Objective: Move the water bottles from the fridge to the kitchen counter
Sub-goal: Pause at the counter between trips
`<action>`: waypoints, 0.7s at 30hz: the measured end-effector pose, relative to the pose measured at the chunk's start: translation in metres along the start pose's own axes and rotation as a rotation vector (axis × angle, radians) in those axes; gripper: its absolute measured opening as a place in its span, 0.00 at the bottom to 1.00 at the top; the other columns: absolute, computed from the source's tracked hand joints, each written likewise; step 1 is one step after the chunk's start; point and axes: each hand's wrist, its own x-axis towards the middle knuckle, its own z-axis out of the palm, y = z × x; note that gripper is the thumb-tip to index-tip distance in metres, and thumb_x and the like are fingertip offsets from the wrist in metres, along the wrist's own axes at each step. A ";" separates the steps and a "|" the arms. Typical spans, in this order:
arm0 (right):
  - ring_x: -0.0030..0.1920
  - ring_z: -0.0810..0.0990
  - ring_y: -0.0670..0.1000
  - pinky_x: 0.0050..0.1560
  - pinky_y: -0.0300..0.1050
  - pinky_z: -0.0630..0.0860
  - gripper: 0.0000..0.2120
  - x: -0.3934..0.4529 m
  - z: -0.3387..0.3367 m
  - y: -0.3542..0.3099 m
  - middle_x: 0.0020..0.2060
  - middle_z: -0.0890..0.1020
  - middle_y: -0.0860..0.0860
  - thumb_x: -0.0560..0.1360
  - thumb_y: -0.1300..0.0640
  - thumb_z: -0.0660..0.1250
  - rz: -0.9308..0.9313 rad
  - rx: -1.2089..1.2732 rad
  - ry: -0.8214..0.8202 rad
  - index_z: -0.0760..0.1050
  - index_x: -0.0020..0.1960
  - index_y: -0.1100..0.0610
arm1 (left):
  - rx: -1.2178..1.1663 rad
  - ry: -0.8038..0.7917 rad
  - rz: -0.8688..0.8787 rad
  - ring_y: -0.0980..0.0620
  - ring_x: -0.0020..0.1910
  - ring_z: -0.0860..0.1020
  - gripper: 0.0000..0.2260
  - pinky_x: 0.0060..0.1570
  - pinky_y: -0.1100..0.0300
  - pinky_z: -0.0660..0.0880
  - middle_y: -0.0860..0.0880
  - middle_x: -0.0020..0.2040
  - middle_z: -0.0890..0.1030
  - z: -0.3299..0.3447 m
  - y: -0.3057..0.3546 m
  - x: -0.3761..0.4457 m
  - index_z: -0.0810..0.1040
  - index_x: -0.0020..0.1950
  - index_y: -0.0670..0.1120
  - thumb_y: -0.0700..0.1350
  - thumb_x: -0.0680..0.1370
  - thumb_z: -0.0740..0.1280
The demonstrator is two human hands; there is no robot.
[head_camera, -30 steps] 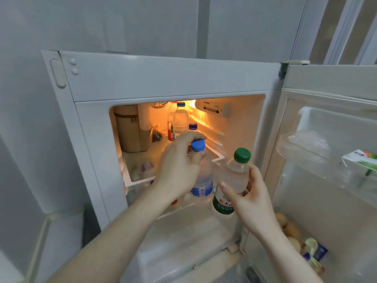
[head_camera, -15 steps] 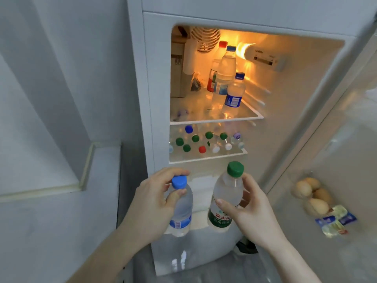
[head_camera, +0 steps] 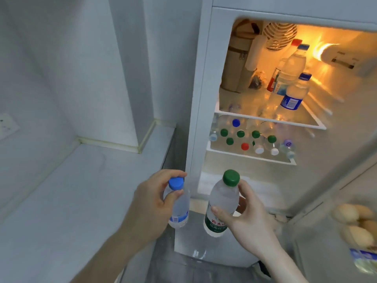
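Left hand (head_camera: 152, 203) curled round the neck and shoulder of a small blue-capped bottle (head_camera: 178, 205), thumb across the front just under the cap, forefinger arched over the top. Right hand (head_camera: 242, 217) wrapped round a green-capped bottle (head_camera: 221, 205), thumb pressed on the clear body above the green label, fingers behind. Both bottles upright, side by side but apart, held in the air outside and in front of the open fridge (head_camera: 204, 99), below its lit compartment. Off to the left, the pale kitchen counter (head_camera: 71, 201), running back into a corner against the wall; neither bottle over it or touching it.

Inside the fridge, on the upper glass shelf (head_camera: 271, 120): 2 more blue-capped water bottles (the nearer one small with a blue label (head_camera: 293, 92), the taller one (head_camera: 292, 66) behind it), a red-capped bottle partly hidden behind those, a tan cylindrical container (head_camera: 236, 66) at the left and a small dark packet beside it. On the lower shelf (head_camera: 251, 157): a cluster of bottles seen from above as caps, 5 green, 1 blue, 1 red, 2 white, plus 1 with a purplish top at the right end. Warm lamp glow at the upper right of the compartment, blurred. At the far right, on the open door, several eggs (head_camera: 355, 221) and some wrapped packets (head_camera: 365, 260) below them, too blurred to read.
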 end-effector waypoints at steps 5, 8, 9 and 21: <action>0.53 0.84 0.42 0.54 0.43 0.81 0.26 -0.024 0.006 0.005 0.55 0.83 0.37 0.70 0.59 0.80 -0.081 0.031 -0.120 0.75 0.61 0.40 | 0.019 0.133 -0.088 0.58 0.61 0.80 0.18 0.62 0.56 0.79 0.63 0.57 0.82 -0.002 0.016 -0.056 0.81 0.61 0.56 0.34 0.78 0.71; 0.53 0.83 0.40 0.49 0.33 0.78 0.26 -0.042 0.014 0.008 0.53 0.83 0.35 0.70 0.59 0.80 -0.137 0.033 -0.211 0.74 0.60 0.39 | 0.014 0.195 -0.157 0.58 0.61 0.80 0.18 0.63 0.56 0.78 0.64 0.57 0.82 -0.001 0.027 -0.096 0.82 0.59 0.56 0.35 0.79 0.71; 0.53 0.83 0.40 0.48 0.31 0.77 0.26 -0.050 0.018 0.008 0.52 0.84 0.35 0.70 0.59 0.80 -0.153 0.051 -0.247 0.74 0.60 0.39 | 0.023 0.223 -0.185 0.59 0.61 0.80 0.18 0.64 0.56 0.77 0.64 0.57 0.82 -0.001 0.031 -0.111 0.82 0.59 0.57 0.35 0.79 0.71; 0.52 0.83 0.39 0.49 0.30 0.76 0.25 -0.110 0.049 -0.009 0.52 0.84 0.36 0.71 0.59 0.80 -0.293 0.089 -0.566 0.75 0.61 0.42 | 0.176 0.521 -0.391 0.62 0.59 0.81 0.18 0.60 0.61 0.77 0.67 0.57 0.82 -0.027 0.070 -0.251 0.81 0.57 0.62 0.37 0.79 0.71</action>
